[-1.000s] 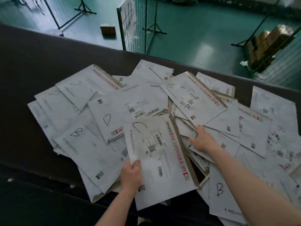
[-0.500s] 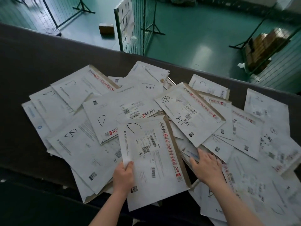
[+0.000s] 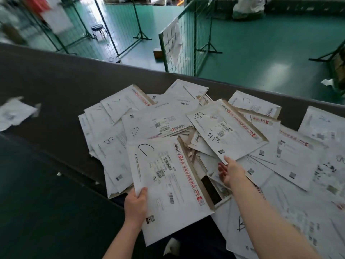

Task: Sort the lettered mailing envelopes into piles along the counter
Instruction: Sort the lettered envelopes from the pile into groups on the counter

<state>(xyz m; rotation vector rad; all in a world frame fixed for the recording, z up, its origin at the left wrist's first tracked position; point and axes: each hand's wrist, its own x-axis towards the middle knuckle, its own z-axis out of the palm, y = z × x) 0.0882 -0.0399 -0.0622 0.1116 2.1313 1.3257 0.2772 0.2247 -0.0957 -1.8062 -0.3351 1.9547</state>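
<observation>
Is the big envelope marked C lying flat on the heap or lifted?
Lifted: the left hand grips the C envelope's near corner, its lower edge overhanging the counter.

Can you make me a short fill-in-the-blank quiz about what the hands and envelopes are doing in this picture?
1. The left hand grips an envelope marked with the letter ____.
2. The right hand touches the near corner of an envelope marked with the letter ____.
3. The floor beyond the counter is coloured ____.

Missing words: C; B; green
</observation>
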